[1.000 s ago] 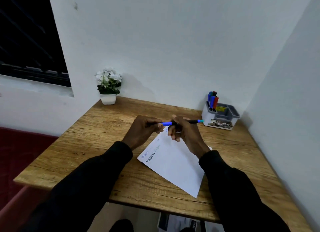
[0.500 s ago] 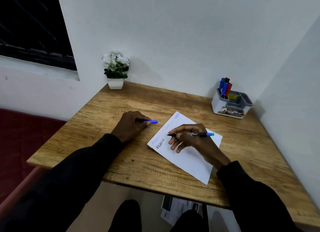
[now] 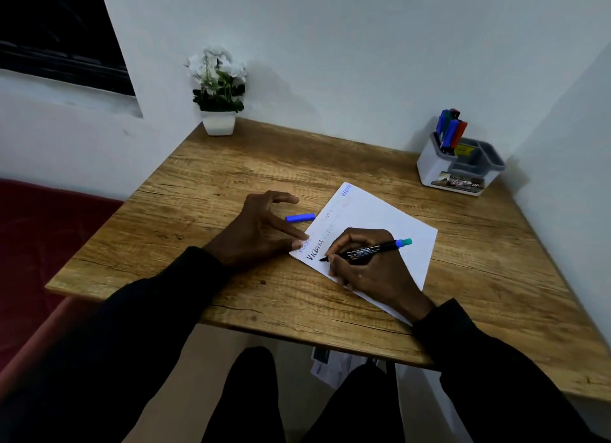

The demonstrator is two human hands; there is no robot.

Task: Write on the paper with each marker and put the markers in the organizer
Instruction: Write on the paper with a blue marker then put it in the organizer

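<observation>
Fingers (image 3: 345, 242) of the right hand (image 3: 373, 270) clamp the black marker (image 3: 370, 249), its tip on the paper (image 3: 390, 217) at frame centre. Spread apart, the fingers of the left hand (image 3: 254, 234) press the paper's left corner. The blue cap (image 3: 300, 217) lies on the surface (image 3: 231, 178) beside them. The organizer (image 3: 429, 168), upper right, holds other markers (image 3: 449, 130).

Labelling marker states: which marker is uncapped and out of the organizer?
The black-barrelled marker with the teal end, gripped in the right hand, tip on the paper. The other markers stand in the organizer's rear compartment.
</observation>
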